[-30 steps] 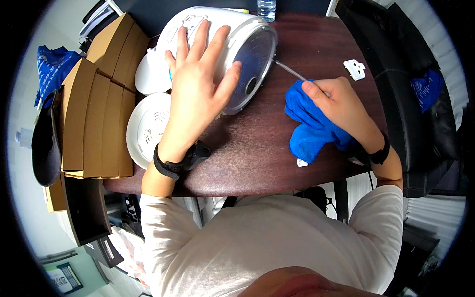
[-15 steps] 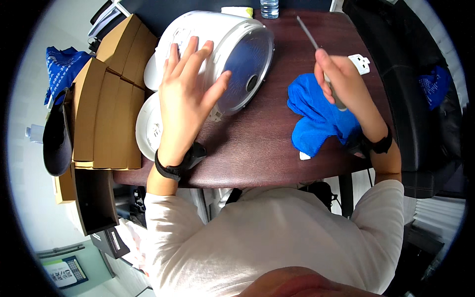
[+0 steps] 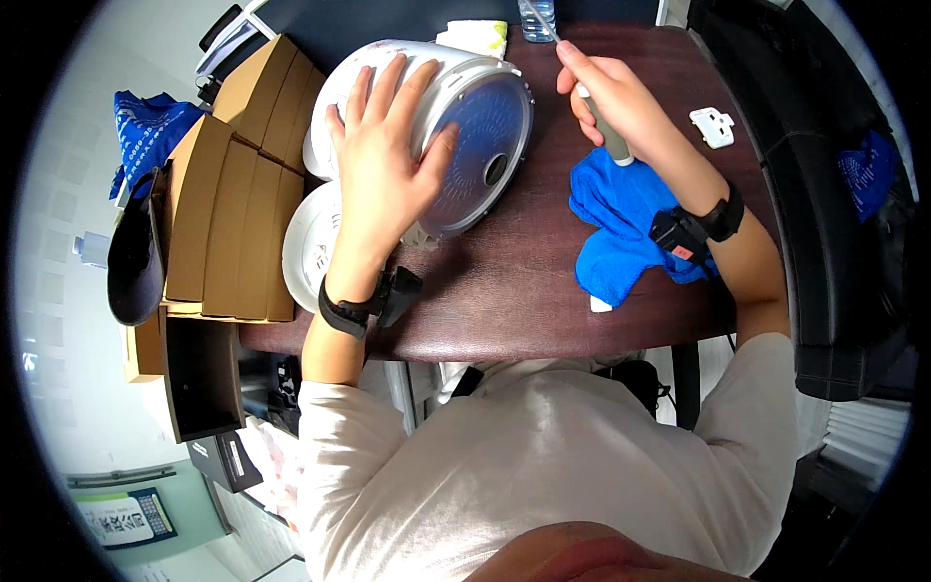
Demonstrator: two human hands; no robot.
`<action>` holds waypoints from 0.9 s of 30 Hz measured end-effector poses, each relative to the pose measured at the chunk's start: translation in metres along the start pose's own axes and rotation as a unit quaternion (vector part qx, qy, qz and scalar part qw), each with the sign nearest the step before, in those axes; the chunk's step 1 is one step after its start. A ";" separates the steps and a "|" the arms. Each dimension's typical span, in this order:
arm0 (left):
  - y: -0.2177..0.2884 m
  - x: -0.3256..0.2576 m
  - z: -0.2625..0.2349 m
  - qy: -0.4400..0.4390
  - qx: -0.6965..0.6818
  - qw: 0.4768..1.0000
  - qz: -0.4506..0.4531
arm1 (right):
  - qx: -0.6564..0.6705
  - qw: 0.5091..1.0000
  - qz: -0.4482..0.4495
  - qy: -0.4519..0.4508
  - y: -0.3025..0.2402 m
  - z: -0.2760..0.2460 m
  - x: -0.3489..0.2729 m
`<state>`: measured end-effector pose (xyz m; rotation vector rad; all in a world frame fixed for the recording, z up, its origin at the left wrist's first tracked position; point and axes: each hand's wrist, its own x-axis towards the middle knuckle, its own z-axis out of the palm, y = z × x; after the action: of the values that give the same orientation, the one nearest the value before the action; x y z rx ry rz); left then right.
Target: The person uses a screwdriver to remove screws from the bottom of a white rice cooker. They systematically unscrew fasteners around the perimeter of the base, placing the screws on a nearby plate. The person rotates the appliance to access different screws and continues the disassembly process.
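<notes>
A white rounded appliance (image 3: pixel 333 97) lies on its side at the left of the dark red table. Its round, shiny, bluish face (image 3: pixel 485 126) with a small dark oval is turned to the right. My left hand (image 3: pixel 388 184) rests flat on the white body, fingers spread. Farther right, my right hand (image 3: pixel 630 107) grips a screwdriver (image 3: pixel 611 134) by its grey handle. The metal shaft points up and away, in front of the water bottle and apart from the appliance. Below that hand lies a crumpled blue cloth (image 3: pixel 611 247). A white round part (image 3: pixel 303 242) sits beside my left wrist.
Brown cardboard boxes (image 3: pixel 233 213) stand stacked along the left edge. At the back are a water bottle (image 3: pixel 541 27) and a folded pale cloth (image 3: pixel 475 37). A white socket piece (image 3: pixel 713 127) lies on the right, near a black padded seat (image 3: pixel 824 242).
My right hand has moved left and farther away with the screwdriver, uncovering more of the blue cloth. My left hand stays on the appliance, slightly shifted. The whole view has shifted a little.
</notes>
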<state>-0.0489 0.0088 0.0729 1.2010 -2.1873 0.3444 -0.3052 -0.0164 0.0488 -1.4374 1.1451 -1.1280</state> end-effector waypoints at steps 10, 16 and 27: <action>0.001 0.037 0.028 0.052 -0.050 0.997 0.015 | 0.069 0.997 -0.009 0.034 0.016 -0.030 0.022; -0.002 0.060 0.045 0.092 -0.330 0.931 -0.126 | 0.058 0.995 -0.042 0.066 0.010 -0.043 0.023; -0.007 0.034 0.020 0.051 -0.065 0.996 -0.024 | 0.006 0.995 -0.074 0.061 0.011 -0.040 0.020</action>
<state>-0.0648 -0.0278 0.0782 1.1364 -2.0569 0.2349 -0.3425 -0.0425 0.0451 -1.4804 1.1276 -1.3400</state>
